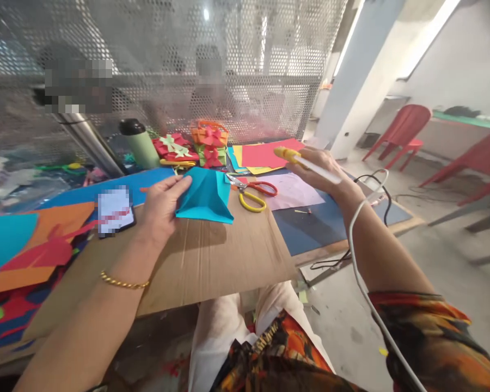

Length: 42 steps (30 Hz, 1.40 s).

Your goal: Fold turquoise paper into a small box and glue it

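Observation:
Between the thumb and fingers of my left hand (165, 204) is a folded blue paper piece (204, 196), held above the brown cardboard (228, 261). My right hand (316, 166) grips a yellow glue gun (288, 154) with a clear glue stick coming out of its back and a white cord trailing along my arm. Its nozzle points left, apart from the blue paper. Scissors (253, 195) with one red and one yellow handle lie just right of the blue paper. Beyond them are a pink sheet (292, 190) and red paper (269, 154).
A phone (115, 211) lies left of my left hand, near orange sheets (71, 218). Behind stand a green bottle (140, 142) and folded paper boxes (210, 144) against a perforated metal screen (245, 109). Red chairs (408, 128) are at the right.

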### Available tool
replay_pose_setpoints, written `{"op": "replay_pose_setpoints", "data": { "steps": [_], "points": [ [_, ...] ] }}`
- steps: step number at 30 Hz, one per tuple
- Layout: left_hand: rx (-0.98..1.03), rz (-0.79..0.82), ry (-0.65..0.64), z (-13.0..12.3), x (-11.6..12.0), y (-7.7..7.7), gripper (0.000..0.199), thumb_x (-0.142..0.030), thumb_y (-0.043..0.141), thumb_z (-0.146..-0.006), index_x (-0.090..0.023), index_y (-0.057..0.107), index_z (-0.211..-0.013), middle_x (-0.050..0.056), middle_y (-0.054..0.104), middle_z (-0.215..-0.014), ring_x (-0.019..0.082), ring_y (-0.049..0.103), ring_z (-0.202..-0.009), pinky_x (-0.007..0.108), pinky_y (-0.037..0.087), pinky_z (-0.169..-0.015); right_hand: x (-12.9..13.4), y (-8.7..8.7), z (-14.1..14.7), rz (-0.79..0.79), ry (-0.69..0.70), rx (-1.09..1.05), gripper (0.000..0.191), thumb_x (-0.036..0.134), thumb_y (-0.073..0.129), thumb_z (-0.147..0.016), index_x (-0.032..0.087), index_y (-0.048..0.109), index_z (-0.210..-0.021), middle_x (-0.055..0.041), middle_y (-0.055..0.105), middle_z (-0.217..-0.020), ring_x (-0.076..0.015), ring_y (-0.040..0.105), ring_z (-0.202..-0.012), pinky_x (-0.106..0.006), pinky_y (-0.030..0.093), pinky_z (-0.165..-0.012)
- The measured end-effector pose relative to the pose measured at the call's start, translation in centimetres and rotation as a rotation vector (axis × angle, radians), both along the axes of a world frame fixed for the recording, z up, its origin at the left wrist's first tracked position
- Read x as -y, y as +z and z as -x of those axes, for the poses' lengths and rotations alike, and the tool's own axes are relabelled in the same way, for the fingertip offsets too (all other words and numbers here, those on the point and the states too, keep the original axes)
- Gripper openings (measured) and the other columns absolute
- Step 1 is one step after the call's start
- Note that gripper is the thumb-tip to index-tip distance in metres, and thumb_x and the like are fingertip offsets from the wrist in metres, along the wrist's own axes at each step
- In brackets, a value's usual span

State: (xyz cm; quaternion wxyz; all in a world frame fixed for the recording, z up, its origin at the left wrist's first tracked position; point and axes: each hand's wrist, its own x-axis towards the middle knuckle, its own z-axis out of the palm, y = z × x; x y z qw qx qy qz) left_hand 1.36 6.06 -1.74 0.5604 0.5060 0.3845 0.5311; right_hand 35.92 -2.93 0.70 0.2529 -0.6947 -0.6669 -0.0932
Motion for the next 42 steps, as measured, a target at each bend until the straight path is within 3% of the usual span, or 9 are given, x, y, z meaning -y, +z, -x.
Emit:
{"op": "replay_pose_setpoints", "data": {
  "steps": [5, 11, 18, 22, 24, 26, 30, 35, 42],
  "points": [
    [0.075, 0.053, -0.03, -0.7, 0.6, -0.2, 0.022, -0.024, 0.088, -0.065, -0.018, 0.07, -0.076, -0.001, 0.07, -0.067, 0.015, 0.064, -0.061, 0.028, 0.054, -0.061, -0.5, -3.2, -2.5, 0.193, -0.13, 0.161, 0.026, 0.042, 0.059, -0.097, 0.019, 0.066, -0.086, -0.0126, 0.068, -0.092, -0.021, 0.057, -0.074, -0.032, 0.033, -0.064],
    [0.095, 0.08, -0.073, -1.4, 0.6, -1.1, 0.023, -0.021, 0.088, -0.062, -0.017, 0.07, -0.076, -0.002, 0.07, -0.066, 0.012, 0.061, -0.06, 0.025, 0.05, -0.06, -2.1, -6.6, -5.2, 0.21, 0.028, 0.091, 0.023, 0.042, 0.074, -0.089, 0.019, 0.073, -0.088, -0.0116, 0.067, -0.09, -0.0199, 0.059, -0.07, -0.032, 0.04, -0.063],
    [0.02, 0.077, 0.012, -1.6, 0.7, -1.6, 0.012, -0.01, 0.074, -0.078, -0.017, 0.064, -0.078, -0.003, 0.063, -0.067, 0.01, 0.056, -0.061, 0.024, 0.043, -0.059, -1.0, -5.5, -6.0, 0.254, 0.056, 0.082, 0.032, 0.034, 0.083, -0.081, 0.014, 0.078, -0.106, -0.0219, 0.071, -0.112, -0.0249, 0.067, -0.079, -0.037, 0.05, -0.071],
    [0.03, 0.068, 0.057, -1.9, 1.4, -1.1, 0.011, -0.009, 0.07, -0.082, -0.017, 0.062, -0.081, -0.004, 0.061, -0.067, 0.009, 0.054, -0.059, 0.022, 0.043, -0.058, 0.0, -2.9, -2.0, 0.007, 0.056, 0.141, 0.03, 0.036, 0.076, -0.087, 0.016, 0.079, -0.109, -0.0231, 0.072, -0.116, -0.0308, 0.068, -0.095, -0.043, 0.052, -0.081],
    [0.068, 0.071, 0.038, -2.1, 1.8, -0.7, 0.011, -0.01, 0.07, -0.083, -0.017, 0.062, -0.081, -0.005, 0.06, -0.066, 0.008, 0.053, -0.057, 0.021, 0.043, -0.056, 0.0, -1.8, 1.5, -0.132, 0.097, 0.024, 0.023, 0.033, 0.066, -0.091, 0.018, 0.08, -0.102, -0.0174, 0.076, -0.107, -0.0267, 0.068, -0.09, -0.041, 0.052, -0.083],
    [0.1, 0.092, 0.017, -2.2, 2.2, -0.5, 0.012, -0.01, 0.069, -0.083, -0.018, 0.06, -0.081, -0.005, 0.059, -0.065, 0.009, 0.052, -0.054, 0.021, 0.042, -0.054, -0.5, -1.3, 5.1, -0.094, 0.226, -0.173, 0.026, 0.04, 0.064, -0.092, 0.02, 0.081, -0.099, -0.012, 0.077, -0.1, -0.0208, 0.067, -0.077, -0.037, 0.054, -0.076],
    [0.125, 0.112, 0.003, -2.5, 2.6, -0.5, 0.013, -0.009, 0.068, -0.083, -0.018, 0.058, -0.08, -0.004, 0.059, -0.065, 0.009, 0.054, -0.055, 0.022, 0.042, -0.053, -2.2, -1.8, 10.2, 0.096, 0.46, -0.537, 0.034, 0.054, 0.071, -0.086, 0.021, 0.078, -0.089, -0.0069, 0.078, -0.089, -0.021, 0.068, -0.079, -0.035, 0.054, -0.073],
    [0.048, 0.102, -0.046, -2.4, 2.8, -0.9, 0.012, -0.013, 0.07, -0.084, -0.019, 0.06, -0.082, -0.004, 0.057, -0.065, 0.009, 0.049, -0.053, 0.022, 0.037, -0.051, -2.4, -3.0, 12.0, 0.279, 0.583, -1.009, 0.05, 0.072, 0.082, -0.072, 0.023, 0.071, -0.072, -0.0024, 0.07, -0.072, -0.0199, 0.065, -0.073, -0.034, 0.055, -0.068],
    [-0.04, -0.112, -0.135, -1.7, 2.5, -0.8, 0.021, -0.03, 0.082, -0.073, -0.017, 0.067, -0.077, -0.003, 0.056, -0.071, 0.01, 0.048, -0.067, 0.023, 0.038, -0.061, -1.6, -3.4, 11.4, 0.28, 0.613, -1.12, 0.048, 0.069, 0.09, -0.066, 0.025, 0.08, -0.082, -0.002, 0.078, -0.082, -0.021, 0.07, -0.079, -0.037, 0.06, -0.08]
  ]
}}
